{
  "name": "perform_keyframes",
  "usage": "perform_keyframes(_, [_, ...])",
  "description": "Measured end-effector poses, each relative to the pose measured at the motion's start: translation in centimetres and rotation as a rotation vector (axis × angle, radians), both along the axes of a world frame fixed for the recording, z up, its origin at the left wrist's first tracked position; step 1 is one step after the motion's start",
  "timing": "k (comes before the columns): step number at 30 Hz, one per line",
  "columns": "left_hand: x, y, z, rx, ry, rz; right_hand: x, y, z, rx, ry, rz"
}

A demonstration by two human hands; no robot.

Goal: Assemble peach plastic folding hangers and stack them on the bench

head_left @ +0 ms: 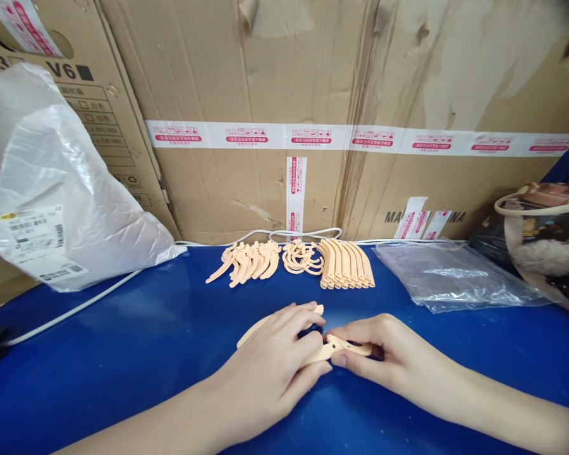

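Low over the blue table, my left hand (282,354) is closed around a curved cream plastic piece (317,356) with small holes near its end. My right hand (379,351) pinches a smaller cream piece (346,344) between thumb and fingers; its end meets the end of the left-hand piece. Whether the two are joined I cannot tell. Another long curved cream part (252,330) shows behind and under my left hand, its middle hidden by the fingers.
At the back lie hooked cream pieces (251,260), ring-like curved pieces (299,258) and a row of long curved strips (346,264). A clear plastic bag (455,278) and a handbag (545,240) are right; a white parcel bag (61,183) is left. Cardboard (246,196) walls the back.
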State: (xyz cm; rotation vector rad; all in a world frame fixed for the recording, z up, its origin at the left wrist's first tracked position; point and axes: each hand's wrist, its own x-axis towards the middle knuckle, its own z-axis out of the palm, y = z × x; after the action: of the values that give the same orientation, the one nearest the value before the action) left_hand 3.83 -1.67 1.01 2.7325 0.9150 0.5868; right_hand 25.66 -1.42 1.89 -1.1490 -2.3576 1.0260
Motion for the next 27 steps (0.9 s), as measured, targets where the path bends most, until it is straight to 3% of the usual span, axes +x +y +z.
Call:
perform_keyframes(5, [0.06, 0.04, -0.08, 0.010, 0.020, 0.013, 0.12, 0.25, -0.10, -0.038, 0.034, 0.006])
perform_keyframes(9, [0.02, 0.13, -0.08, 0.006, 0.033, 0.006, 0.30, 0.30, 0.08, 0.036, -0.007, 0.017])
perform_keyframes(19, [-0.13, -0.01, 0.00, -0.018, 0.025, -0.002, 0.92, -0.19, -0.38, 0.644, -0.292, 0.065])
perform_keyframes(27, [-0.12, 0.04, -0.28, -0.044, 0.038, 0.011, 0.92, -0.13, -0.76, 0.909, -0.293, 0.095])
